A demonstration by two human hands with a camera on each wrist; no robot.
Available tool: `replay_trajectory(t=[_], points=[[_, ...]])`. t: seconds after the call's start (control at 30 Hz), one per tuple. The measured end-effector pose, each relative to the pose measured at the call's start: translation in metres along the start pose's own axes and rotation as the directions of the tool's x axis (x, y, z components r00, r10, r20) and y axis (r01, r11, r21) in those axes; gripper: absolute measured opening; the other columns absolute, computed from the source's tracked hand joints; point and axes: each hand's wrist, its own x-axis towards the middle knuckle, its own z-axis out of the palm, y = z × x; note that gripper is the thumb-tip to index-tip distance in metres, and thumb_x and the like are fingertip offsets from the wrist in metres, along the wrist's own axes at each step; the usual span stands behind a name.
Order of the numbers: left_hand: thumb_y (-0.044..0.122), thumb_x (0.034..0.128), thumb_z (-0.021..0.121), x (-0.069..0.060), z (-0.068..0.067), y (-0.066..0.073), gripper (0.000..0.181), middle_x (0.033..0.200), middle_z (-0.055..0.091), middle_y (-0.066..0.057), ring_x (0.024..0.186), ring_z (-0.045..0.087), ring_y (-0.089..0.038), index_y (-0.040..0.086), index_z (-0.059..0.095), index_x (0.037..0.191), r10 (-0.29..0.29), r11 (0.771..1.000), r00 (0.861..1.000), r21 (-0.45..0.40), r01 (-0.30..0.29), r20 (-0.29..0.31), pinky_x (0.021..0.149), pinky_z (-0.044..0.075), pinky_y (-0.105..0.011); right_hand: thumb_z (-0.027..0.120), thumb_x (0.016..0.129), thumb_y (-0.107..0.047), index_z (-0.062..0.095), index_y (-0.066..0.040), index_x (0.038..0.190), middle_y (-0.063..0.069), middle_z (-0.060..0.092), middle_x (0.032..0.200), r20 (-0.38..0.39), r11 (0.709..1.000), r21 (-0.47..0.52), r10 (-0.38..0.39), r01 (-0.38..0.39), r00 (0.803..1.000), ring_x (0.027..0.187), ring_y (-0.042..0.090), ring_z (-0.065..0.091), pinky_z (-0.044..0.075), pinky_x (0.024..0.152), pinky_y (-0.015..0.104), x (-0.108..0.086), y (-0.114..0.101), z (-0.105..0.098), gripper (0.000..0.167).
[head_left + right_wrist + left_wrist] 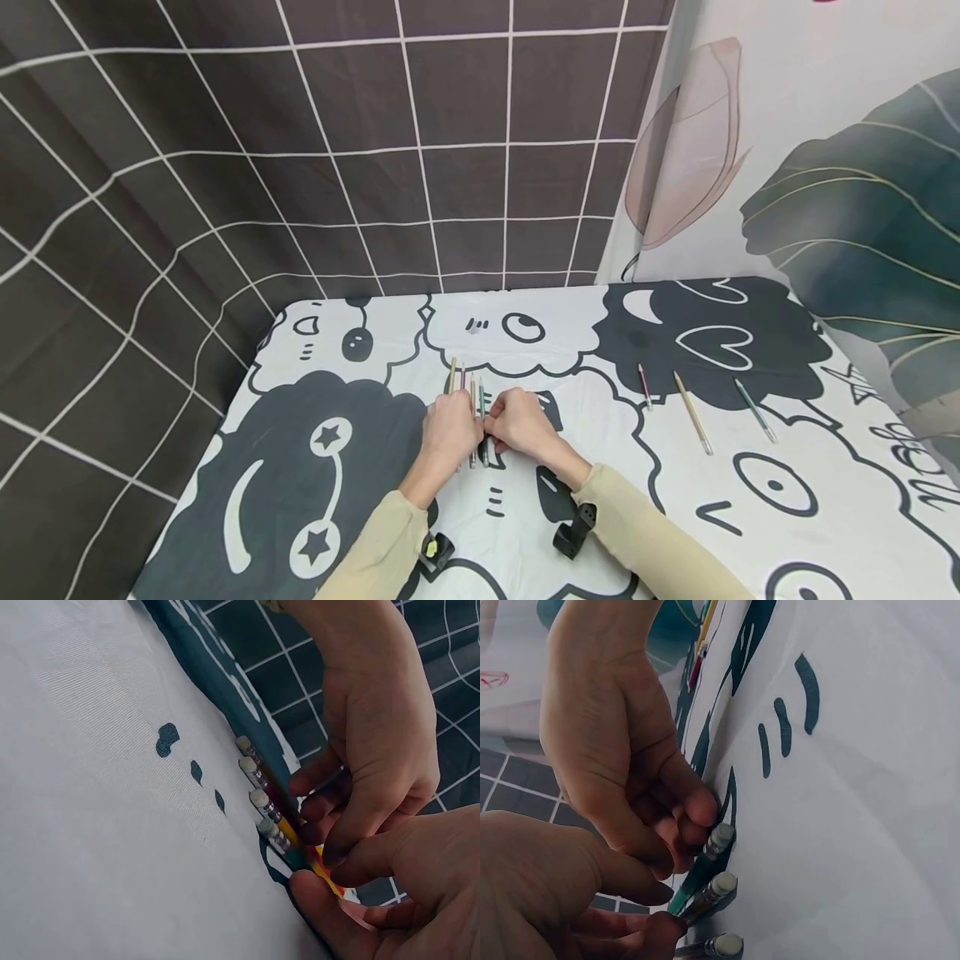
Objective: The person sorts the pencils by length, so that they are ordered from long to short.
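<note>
Left hand: fingers bent over four pencils; grip cannot be confirmed. These lie side by side on the cloth, long axes near parallel, tips forward, erasers rearward. Right hand: fingers bent beside them; grip likewise unconfirmed. Three loose pencils: tips forward, angled left.

Left hand, right hand at three eraser-tipped pencils.
</note>
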Motion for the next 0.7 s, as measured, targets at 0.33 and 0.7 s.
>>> replay_trajectory(t=[0.33,0.7], points=[[0.007,0.0835,0.073,0.001,0.004,0.006,0.032,0.051,0.048,0.001,0.045,0.047,-0.015,0.012,0.051,0.061,0.030,0.999,0.999,-0.022,-0.031,-0.031,0.043,0.036,-0.031,0.064,0.086,-0.004,0.064,-0.002,0.075,0.001,0.060,0.050,-0.006,1.000,0.015,-0.024,0.024,1.000,0.041,0.014,0.060,0.046,0.043,0.026,-0.007,0.005,-0.011,0.011],[0.006,0.0826,0.074,-0.005,0.007,0.021,0.014,0.057,0.056,-0.002,0.044,0.048,-0.010,0.005,0.063,0.073,0.090,0.992,0.995,-0.082,-0.093,-0.043,0.041,0.039,-0.026,0.062,0.086,-0.004,0.063,-0.002,0.078,-0.001,0.062,0.054,-0.061,0.999,0.033,0.016,-0.014,0.998,0.041,0.013,0.061,0.043,0.042,0.024,-0.017,0.012,-0.030,0.008]])
